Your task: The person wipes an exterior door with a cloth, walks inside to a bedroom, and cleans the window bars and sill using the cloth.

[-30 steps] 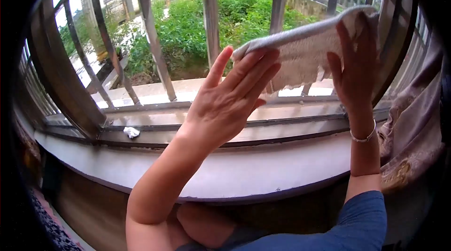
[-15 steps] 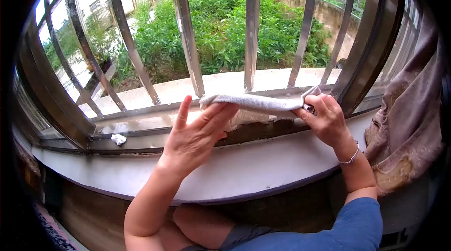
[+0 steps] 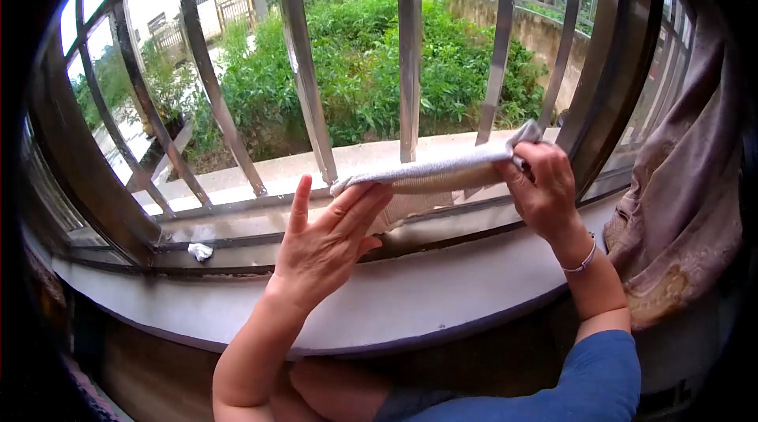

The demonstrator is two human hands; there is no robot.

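A light grey cloth (image 3: 442, 168) stretches between my two hands above the window track, its right end higher than its left. My left hand (image 3: 320, 247) is at the left end of the cloth, its fingers partly under and behind the edge, with one finger raised apart. My right hand (image 3: 545, 189) pinches the right end, where a corner of the cloth sticks up above the fingers. Part of the cloth hangs below the rolled upper edge, in front of the window bars.
Metal window bars (image 3: 409, 59) stand beyond the cloth, with green plants outside. A crumpled white scrap (image 3: 200, 251) lies on the window track at the left. Below runs the pale sill (image 3: 410, 303). A brownish curtain (image 3: 679, 185) hangs at the right.
The cloth came down from high at the right to near the track, and my right hand closed on its end. Since the last earlier frame its right end has risen slightly.
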